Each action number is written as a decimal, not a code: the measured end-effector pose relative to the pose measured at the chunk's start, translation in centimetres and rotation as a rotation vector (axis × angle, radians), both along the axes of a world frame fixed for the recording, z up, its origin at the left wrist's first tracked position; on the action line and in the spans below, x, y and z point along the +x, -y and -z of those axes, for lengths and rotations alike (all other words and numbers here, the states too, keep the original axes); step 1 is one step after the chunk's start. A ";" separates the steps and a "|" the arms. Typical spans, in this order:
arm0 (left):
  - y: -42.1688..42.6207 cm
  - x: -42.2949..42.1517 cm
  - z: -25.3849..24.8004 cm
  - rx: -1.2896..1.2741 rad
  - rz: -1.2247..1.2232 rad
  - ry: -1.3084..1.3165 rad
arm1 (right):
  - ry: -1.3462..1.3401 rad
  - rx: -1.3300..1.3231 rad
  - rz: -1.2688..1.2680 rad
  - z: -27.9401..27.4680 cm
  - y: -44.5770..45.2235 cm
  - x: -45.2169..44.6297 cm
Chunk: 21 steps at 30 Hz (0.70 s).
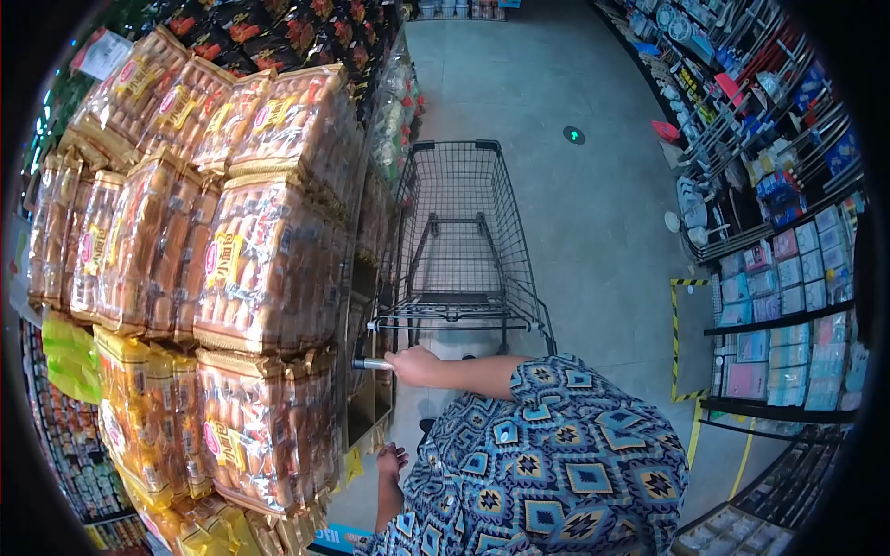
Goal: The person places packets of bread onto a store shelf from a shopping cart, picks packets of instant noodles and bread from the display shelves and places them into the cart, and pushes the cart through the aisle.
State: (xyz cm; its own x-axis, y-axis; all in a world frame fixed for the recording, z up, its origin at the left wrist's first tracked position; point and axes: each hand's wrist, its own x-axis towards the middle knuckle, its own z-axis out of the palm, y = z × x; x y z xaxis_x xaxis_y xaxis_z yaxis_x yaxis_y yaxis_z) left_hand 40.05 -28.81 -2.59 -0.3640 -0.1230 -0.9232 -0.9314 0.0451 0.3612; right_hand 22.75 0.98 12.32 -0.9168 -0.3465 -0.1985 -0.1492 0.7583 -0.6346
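Observation:
My right hand (416, 367) is wrapped round the left part of the handle (374, 363) of a shopping cart. The wire basket of the shopping cart (454, 185) stretches ahead of me, and I see nothing in it. Lower down on my left side hangs my left hand (392, 460), its fingers loosely curled and apart, holding nothing. Close to that hand rises a tall stack of clear bags of small bread rolls (264, 259) with yellow and pink labels. The patterned shirt (547, 463) covers my arms down to about the elbows.
Grey floor (593, 213) with a green arrow marker (575, 135) runs along the cart's right side. Shelves of packaged goods (788, 306) line the right. Dark bags (269, 32) and a green bag (70, 357) sit among the goods on the left.

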 end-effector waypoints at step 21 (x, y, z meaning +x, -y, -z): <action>-2.3 1.4 -0.8 -0.051 -0.070 0.025 | -0.032 0.007 0.128 0.3 -5.7 -12.1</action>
